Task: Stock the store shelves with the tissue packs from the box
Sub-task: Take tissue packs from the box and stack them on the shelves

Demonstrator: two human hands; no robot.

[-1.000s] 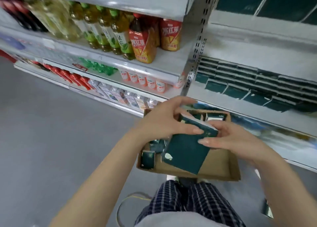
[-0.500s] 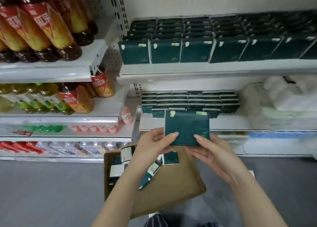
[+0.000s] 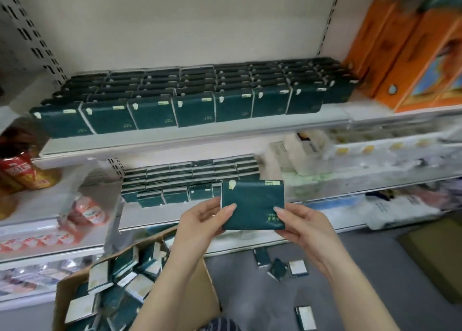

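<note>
A dark green tissue pack (image 3: 252, 204) is held upright in front of the shelves, its face toward me. My left hand (image 3: 202, 227) grips its left edge and my right hand (image 3: 302, 227) grips its lower right corner. Below my left arm the open cardboard box (image 3: 207, 288) holds several loose green packs (image 3: 120, 280). The upper shelf (image 3: 175, 138) carries rows of standing green packs (image 3: 195, 98). A shorter block of the same packs (image 3: 190, 180) fills the left part of the shelf below, just behind the held pack.
Orange boxes (image 3: 405, 61) stand at the upper shelf's right end. White wrapped paper goods (image 3: 310, 156) lie right of the lower packs. Red drink bottles (image 3: 25, 173) sit on the left shelving. A few green packs (image 3: 277, 265) lie on the grey floor, another pack (image 3: 305, 318) nearer me.
Both hands lifted the pack from over the box up to shelf height and turned its face toward me. My view rose from the floor and box to the tissue shelves.
</note>
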